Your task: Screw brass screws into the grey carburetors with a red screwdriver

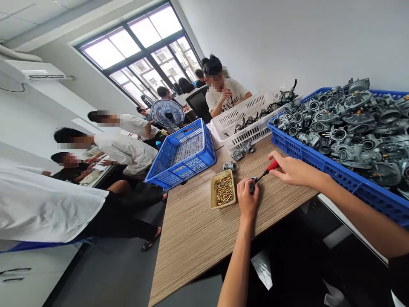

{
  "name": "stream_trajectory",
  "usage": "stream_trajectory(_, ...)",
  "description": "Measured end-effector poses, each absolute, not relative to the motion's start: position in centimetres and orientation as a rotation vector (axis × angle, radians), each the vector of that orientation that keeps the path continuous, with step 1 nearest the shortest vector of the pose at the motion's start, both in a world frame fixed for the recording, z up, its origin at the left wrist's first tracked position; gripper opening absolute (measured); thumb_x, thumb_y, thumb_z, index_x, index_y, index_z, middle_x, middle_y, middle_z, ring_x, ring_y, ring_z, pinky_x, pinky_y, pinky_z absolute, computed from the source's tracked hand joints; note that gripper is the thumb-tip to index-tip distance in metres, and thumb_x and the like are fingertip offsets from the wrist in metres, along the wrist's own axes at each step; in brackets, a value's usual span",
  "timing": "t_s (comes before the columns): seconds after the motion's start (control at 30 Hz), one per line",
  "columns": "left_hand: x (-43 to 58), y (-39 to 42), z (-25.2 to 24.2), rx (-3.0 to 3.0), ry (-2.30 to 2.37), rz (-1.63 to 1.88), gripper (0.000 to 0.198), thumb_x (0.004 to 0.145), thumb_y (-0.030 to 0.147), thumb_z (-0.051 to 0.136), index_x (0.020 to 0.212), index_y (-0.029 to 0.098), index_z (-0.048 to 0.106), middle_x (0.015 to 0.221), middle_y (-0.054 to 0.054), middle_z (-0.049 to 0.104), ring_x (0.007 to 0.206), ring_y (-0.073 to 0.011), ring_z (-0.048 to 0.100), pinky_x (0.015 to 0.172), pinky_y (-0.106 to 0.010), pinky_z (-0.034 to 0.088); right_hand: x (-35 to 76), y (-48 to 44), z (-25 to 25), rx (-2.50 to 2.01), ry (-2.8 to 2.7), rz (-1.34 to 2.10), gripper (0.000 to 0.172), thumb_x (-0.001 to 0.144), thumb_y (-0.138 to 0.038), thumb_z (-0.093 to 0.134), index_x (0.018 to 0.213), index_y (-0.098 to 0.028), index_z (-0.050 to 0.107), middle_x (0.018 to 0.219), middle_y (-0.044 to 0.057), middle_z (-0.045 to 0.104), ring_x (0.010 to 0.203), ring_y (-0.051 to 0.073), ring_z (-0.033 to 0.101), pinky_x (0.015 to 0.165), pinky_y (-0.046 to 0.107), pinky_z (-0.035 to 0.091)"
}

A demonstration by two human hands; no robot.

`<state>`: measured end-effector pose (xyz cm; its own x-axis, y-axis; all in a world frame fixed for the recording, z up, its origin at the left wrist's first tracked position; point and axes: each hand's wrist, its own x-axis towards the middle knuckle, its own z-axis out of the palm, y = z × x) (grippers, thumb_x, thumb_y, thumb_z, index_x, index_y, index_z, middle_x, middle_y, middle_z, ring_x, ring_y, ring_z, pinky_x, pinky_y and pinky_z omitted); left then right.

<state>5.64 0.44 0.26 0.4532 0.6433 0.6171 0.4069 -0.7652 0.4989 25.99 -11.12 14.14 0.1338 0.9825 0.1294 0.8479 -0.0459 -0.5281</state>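
Observation:
My right hand (289,170) is wrapped round the red handle of a screwdriver (266,172), its dark shaft slanting down to the left. The tip meets a small carburetor (252,186), largely covered by fingers. My left hand (246,198) grips this carburetor and steadies it on the wooden table (191,230). Just left of that hand stands a cream tray (212,197) holding many small brass jets or screws (225,190). Behind the tray lies a loose grey carburetor part (229,166).
A blue crate (294,147) heaped with carburetors is at right. Beyond are a white basket (238,117) with dark-fitted parts and another blue crate (188,170) at the table's left edge. A person (223,91) sits across; others work left near a fan (168,113).

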Motion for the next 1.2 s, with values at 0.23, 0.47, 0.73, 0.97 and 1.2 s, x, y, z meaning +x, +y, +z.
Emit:
stream_trajectory(0.23,5.7,0.6,0.1,2.430,0.880,1.229,0.009,0.099,0.024,0.061,0.107,0.024,0.067,0.110,-0.009,0.070,0.109,-0.0242,0.063,0.098,-0.042,0.053,25.9,-11.0,14.2,-2.123,-1.752,0.265,0.021,0.106,-0.044,0.050,0.111,-0.023,0.050,0.087,0.009,0.075,0.081,0.029,0.074,0.061,0.029,0.040)
stream_trajectory(0.47,5.7,0.5,0.2,2.451,0.892,1.200,0.012,0.100,0.023,0.059,0.106,0.024,0.069,0.113,-0.009,0.068,0.110,-0.0239,0.062,0.098,-0.041,0.053,26.1,-11.2,14.4,-1.850,-1.780,0.472,0.019,0.103,-0.033,0.052,0.120,-0.027,0.046,0.103,0.006,0.078,0.091,0.026,0.075,0.071,0.030,0.047)
stream_trajectory(0.73,5.8,0.5,0.0,2.442,0.897,1.209,0.011,0.100,0.023,0.061,0.108,0.024,0.067,0.112,-0.009,0.068,0.110,-0.0240,0.062,0.098,-0.041,0.052,25.2,-11.1,14.5,-2.220,-1.788,0.148,0.024,0.107,-0.045,0.047,0.111,-0.022,0.050,0.084,0.012,0.075,0.080,0.031,0.074,0.062,0.030,0.039)
stream_trajectory(0.97,5.9,0.7,-0.3,2.434,0.901,1.232,0.006,0.101,0.023,0.060,0.104,0.024,0.065,0.109,-0.008,0.068,0.108,-0.0235,0.062,0.097,-0.040,0.052,25.4,-11.4,14.6,-2.030,-1.839,0.304,0.020,0.103,-0.033,0.052,0.121,-0.025,0.045,0.096,0.007,0.076,0.085,0.028,0.075,0.064,0.029,0.041)
stream_trajectory(1.2,5.8,0.6,-0.2,2.466,0.886,1.226,0.012,0.102,0.021,0.058,0.108,0.023,0.068,0.113,-0.009,0.068,0.110,-0.0234,0.063,0.096,-0.039,0.053,25.5,-11.3,14.3,-2.122,-1.808,0.249,0.023,0.105,-0.041,0.051,0.118,-0.023,0.048,0.090,0.009,0.076,0.085,0.031,0.075,0.062,0.030,0.039)
